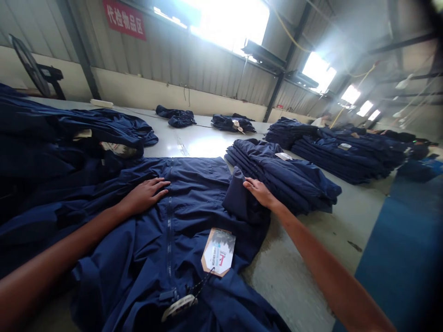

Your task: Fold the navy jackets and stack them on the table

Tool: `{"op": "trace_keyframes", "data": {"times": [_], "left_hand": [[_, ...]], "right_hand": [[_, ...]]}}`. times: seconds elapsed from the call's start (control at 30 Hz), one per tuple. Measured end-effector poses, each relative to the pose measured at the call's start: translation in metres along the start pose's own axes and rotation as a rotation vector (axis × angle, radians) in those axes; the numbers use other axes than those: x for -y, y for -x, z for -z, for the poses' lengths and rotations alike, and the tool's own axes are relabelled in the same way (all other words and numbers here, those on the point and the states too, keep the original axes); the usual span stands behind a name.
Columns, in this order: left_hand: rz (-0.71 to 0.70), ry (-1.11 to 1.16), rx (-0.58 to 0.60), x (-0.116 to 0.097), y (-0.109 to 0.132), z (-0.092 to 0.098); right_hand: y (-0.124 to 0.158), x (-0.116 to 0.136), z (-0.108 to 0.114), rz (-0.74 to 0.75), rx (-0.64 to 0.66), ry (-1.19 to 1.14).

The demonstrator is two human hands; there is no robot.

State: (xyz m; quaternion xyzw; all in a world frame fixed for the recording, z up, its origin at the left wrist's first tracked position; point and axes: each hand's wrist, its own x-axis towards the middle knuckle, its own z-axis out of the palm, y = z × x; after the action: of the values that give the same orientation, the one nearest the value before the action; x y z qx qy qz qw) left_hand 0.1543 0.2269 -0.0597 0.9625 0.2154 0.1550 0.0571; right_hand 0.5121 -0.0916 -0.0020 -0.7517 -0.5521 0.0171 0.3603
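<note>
A navy zip-up jacket [194, 193] lies spread on the table before me, its collar end toward me and its hem away. My left hand [148, 196] rests flat on it beside the closed zipper [169, 235], fingers stretched out. On the right, my right hand [258, 190] pinches the folded-over jacket sleeve [237, 196] at its edge, thumb partly hidden. A paper hang tag [219, 252] lies on the jacket's chest, tied by a dark cord near the collar, where a pale label strip [179, 308] shows.
Loose navy garments [86, 129] are heaped on the left. A folded jacket stack [280, 170] stands close to my right hand, with more stacks [346, 147] farther right. Small garment bundles [233, 123] lie along the back of the table [204, 146]. A fan [31, 67] stands at back left.
</note>
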Motion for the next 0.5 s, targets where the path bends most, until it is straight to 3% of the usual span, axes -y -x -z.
{"op": "trace_keyframes", "data": {"times": [0.13,0.27,0.37,0.5], "left_hand": [[0.007,-0.020,0.023,0.002,-0.001,-0.001],[0.006,-0.015,0.025,0.003,-0.001,-0.002],[0.004,0.000,0.018,0.004,0.000,-0.004],[0.005,0.012,0.006,0.007,-0.001,-0.007]], "right_hand": [[0.007,0.017,-0.008,0.166,0.042,-0.015],[0.001,0.027,0.005,0.248,-0.083,-0.216],[-0.017,0.023,0.039,0.107,-0.246,-0.500],[-0.058,0.003,0.116,-0.036,-0.373,-0.722]]}}
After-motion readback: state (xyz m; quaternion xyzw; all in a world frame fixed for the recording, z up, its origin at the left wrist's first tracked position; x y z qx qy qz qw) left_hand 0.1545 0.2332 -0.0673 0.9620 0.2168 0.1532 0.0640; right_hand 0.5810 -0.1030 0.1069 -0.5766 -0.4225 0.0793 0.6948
